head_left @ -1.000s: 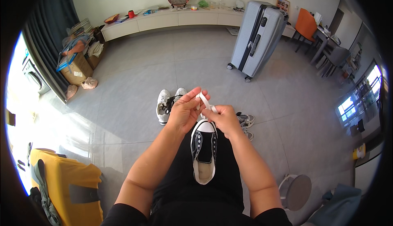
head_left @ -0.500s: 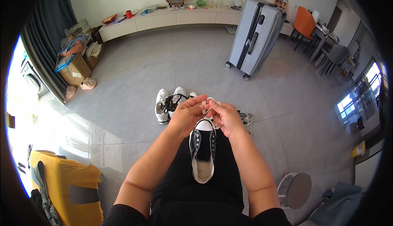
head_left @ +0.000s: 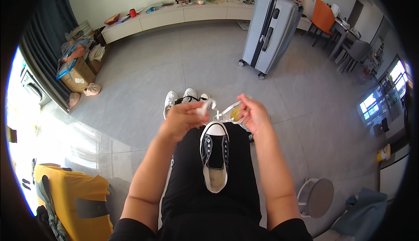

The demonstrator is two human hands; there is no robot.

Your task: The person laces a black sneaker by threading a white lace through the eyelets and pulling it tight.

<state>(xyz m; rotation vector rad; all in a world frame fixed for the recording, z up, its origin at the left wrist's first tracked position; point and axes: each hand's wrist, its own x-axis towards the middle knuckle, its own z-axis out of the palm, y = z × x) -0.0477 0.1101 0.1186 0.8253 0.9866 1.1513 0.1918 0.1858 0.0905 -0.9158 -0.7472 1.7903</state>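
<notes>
A black canvas shoe [head_left: 215,153] with a white rubber toe lies on my lap, its toe pointing away from me and its opening toward me. Several of its eyelets show no lace. Just beyond the toe, a white shoelace [head_left: 224,112] stretches between my hands. My left hand [head_left: 183,118], left of the toe, is closed on a bunched part of the lace. At the right, my right hand [head_left: 254,113] is raised and pinches another stretch of it. A yellowish patch shows behind the lace near the right hand; I cannot tell what it is.
White sneakers [head_left: 171,99] with black laces stand on the floor beyond my left hand, beside another shoe [head_left: 204,97]. Farther off is a grey suitcase [head_left: 271,36]. A round stool [head_left: 317,197] stands at right; yellow cloth [head_left: 72,188] hangs at left.
My hands were together above the shoe's toe and have moved apart, left and right, drawing the white shoelace out between them. The shoe stays on my lap.
</notes>
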